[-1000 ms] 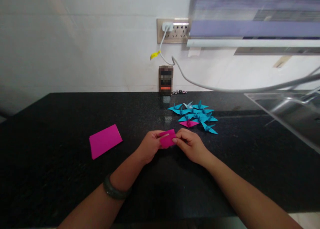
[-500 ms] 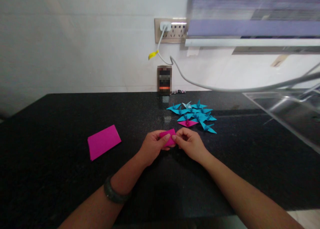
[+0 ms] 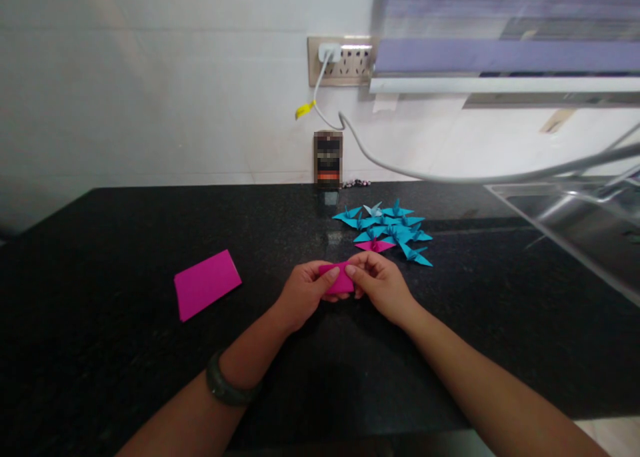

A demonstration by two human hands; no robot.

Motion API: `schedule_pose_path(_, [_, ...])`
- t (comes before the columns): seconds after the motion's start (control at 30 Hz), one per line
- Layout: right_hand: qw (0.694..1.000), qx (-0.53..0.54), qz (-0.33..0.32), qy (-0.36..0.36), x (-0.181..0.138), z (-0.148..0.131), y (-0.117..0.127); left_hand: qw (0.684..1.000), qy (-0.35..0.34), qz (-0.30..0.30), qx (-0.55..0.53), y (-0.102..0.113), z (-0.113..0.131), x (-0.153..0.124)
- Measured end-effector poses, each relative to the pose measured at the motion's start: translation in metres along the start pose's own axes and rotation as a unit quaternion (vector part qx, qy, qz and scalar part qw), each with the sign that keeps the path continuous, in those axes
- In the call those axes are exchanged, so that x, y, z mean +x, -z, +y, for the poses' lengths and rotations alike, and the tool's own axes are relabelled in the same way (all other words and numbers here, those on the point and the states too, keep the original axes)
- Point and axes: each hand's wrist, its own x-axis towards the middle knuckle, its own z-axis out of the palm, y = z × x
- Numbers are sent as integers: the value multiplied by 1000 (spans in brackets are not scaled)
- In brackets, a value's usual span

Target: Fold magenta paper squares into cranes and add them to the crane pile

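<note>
A small folded piece of pink paper (image 3: 340, 282) is held between both hands, above the black countertop (image 3: 310, 377). My left hand (image 3: 303, 294) pinches its left side, thumb on top and fingers underneath. On the right side, my right hand (image 3: 383, 284) grips it with the thumb on the upper face and fingers curled behind. Just beyond the right hand lies a pink paper crane (image 3: 375, 245), beside a cluster of blue paper cranes (image 3: 395, 230). A stack of pink paper (image 3: 207, 285) rests to the left of my left hand.
A phone-like dark object with a blurred face (image 3: 329, 160) leans upright against the wall. A beaded string (image 3: 357, 183) lies beside it. At the right is a metal sink (image 3: 575, 224). A grey cable (image 3: 400, 172) runs from the wall socket (image 3: 345, 64).
The folded paper has turned slightly and now sits more level. My right thumb has moved further onto its upper face. The cranes and stack stay put.
</note>
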Motion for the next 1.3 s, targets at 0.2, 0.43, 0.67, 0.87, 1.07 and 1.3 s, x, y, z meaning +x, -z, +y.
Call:
schedule_pose_path(0.2, [999,37,-17,-18,-1,0,3,1000,8,-14,-1,0,0,-1])
schedule_pose_path(0.43, [998,52,-27,-19,-1,0,2,1000,6,-24,3,2,-3,0])
schedule_pose_path(0.67, [1000,-7,-20,-6,-1,-2,5,997,-20,-4,75,0,0,-1])
schedule_pose_path(0.87, [997,-66,-43,-25,-1,-7,9,989,-50,3,137,3,-1,1])
schedule_pose_path(1.07, [994,-93,-61,-2,0,-4,10,989,-23,-32,139,6,-1,0])
schedule_pose_path(1.3, [985,-148,-57,61,1,-5,10,979,-94,45,177,3,4,-3])
